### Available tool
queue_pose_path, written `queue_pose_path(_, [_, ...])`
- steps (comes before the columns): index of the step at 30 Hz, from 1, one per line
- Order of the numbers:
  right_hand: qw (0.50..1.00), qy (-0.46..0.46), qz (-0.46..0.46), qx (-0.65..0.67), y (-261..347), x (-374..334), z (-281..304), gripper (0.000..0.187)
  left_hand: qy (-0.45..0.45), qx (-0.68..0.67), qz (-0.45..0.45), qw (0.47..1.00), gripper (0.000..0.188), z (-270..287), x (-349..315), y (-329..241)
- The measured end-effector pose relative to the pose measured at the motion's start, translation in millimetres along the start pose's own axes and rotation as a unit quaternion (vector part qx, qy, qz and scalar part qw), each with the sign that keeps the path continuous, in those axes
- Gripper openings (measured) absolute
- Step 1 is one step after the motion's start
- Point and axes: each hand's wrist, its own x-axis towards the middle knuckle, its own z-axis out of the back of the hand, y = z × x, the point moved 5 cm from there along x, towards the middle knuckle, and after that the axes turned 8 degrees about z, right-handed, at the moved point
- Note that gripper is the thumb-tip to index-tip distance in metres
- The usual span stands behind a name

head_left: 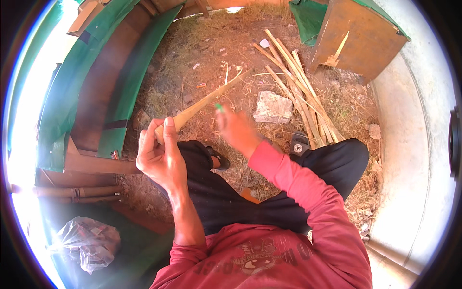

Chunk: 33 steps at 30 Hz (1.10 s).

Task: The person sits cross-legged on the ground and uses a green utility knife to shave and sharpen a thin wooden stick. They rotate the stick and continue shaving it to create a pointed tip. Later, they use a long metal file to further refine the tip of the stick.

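Note:
In my left hand [163, 156] is one end of a long, flat strip of bamboo or wood [202, 103], gripped between thumb and fingers. The strip slants up and away to the right over the ground, and a thin curled shaving [227, 72] shows near its far end. My right hand [238, 130] is closed and blurred by motion, just below the strip and apart from it. A small green thing [219, 107] sticks out at its fingers; its kind is too blurred to tell, and the rest of it is hidden by the hand.
Several long split strips [308, 96] lie heaped on the ground ahead right, beside a pale stone block [273, 107]. A wooden board [358, 41] stands at the far right, near a pale wall [414, 159]. Green-covered panels [139, 67] line the left. A clear plastic bag [89, 243] sits at the near left.

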Motion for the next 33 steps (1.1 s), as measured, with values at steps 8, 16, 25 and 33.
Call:
queue_pose_path(8, [0.998,0.036,0.024,0.051,19.8,9.8,21.8,0.024,-0.023,0.001,-0.026,0.999,0.010,4.7,6.6,-0.7])
queue_pose_path(16, [0.988,0.106,-0.047,0.098,-27.8,10.4,-4.3,0.025,-0.078,0.043,-0.039,0.995,0.012,33.2,3.5,-32.1])
queue_pose_path(25, [0.994,0.091,-0.052,0.012,-51.2,10.6,4.2,0.026,-0.009,0.040,-0.074,0.996,0.009,34.3,3.2,-30.4])
queue_pose_path(33, [0.992,0.070,-0.076,-0.075,-56.2,0.1,4.6,0.025,0.041,0.016,-0.075,0.996,0.011,31.5,4.7,-33.3])
